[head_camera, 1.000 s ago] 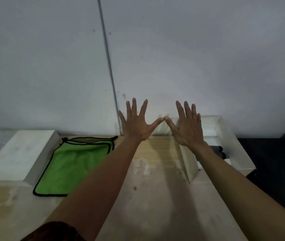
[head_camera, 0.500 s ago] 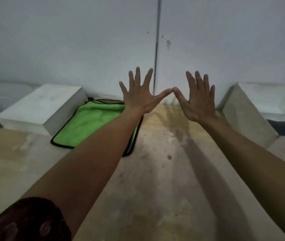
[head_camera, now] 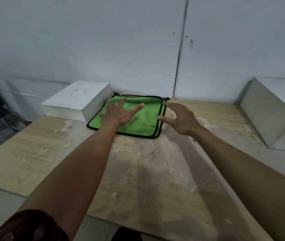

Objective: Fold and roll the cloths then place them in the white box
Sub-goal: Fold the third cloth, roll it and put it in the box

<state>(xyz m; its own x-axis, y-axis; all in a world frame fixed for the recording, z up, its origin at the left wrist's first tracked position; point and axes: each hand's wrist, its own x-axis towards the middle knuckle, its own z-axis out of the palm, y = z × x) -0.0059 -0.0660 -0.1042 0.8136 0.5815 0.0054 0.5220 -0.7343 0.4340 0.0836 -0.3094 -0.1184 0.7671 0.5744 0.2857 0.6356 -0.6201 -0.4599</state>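
Observation:
A stack of green cloths [head_camera: 143, 121] with black edging lies flat on the wooden table at the back, against the wall. My left hand [head_camera: 119, 113] hovers over the cloths with its fingers spread, holding nothing. My right hand [head_camera: 178, 118] hangs just right of the stack's right edge, fingers loosely bent and empty. The white box [head_camera: 267, 112] stands at the far right of the table; only its near wall shows and its inside is hidden.
A closed white block-shaped box [head_camera: 77, 100] sits left of the cloths against the wall. The worn wooden table [head_camera: 147, 171] stretches toward me. Something dark stands at the far left edge.
Both hands have dropped from a raised, spread pose with thumbs touching down toward the green cloths. The view has turned left, pushing the white box to the right edge.

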